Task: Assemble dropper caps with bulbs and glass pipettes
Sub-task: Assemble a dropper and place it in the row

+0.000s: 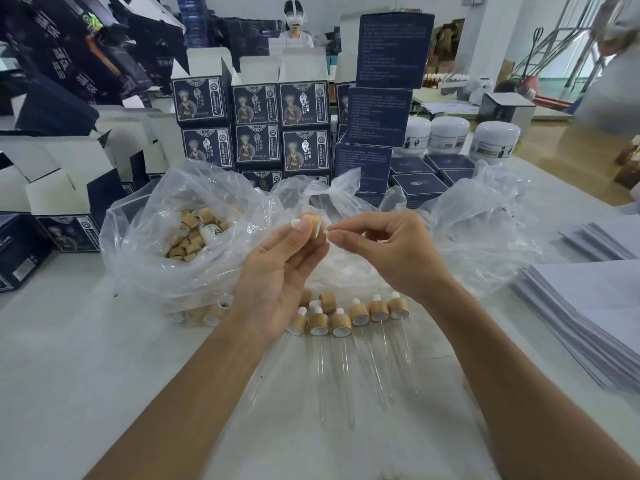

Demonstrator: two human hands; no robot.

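My left hand (280,271) pinches a wooden dropper cap (313,225) between thumb and fingers, held up over the table. My right hand (391,251) pinches a small white bulb (329,233) at its fingertips, right against the cap's side. Below my hands, several assembled droppers (341,323) with wooden caps, white bulbs and glass pipettes (346,375) lie in a row on the table. A clear plastic bag (145,237) at the left holds several loose wooden caps (190,237).
More crumpled clear bags (478,230) lie behind my hands. Stacked dark printed boxes (258,133) and white jars (446,133) stand at the back. Paper sheet stacks (595,306) lie at the right. A masked person (294,22) sits far behind.
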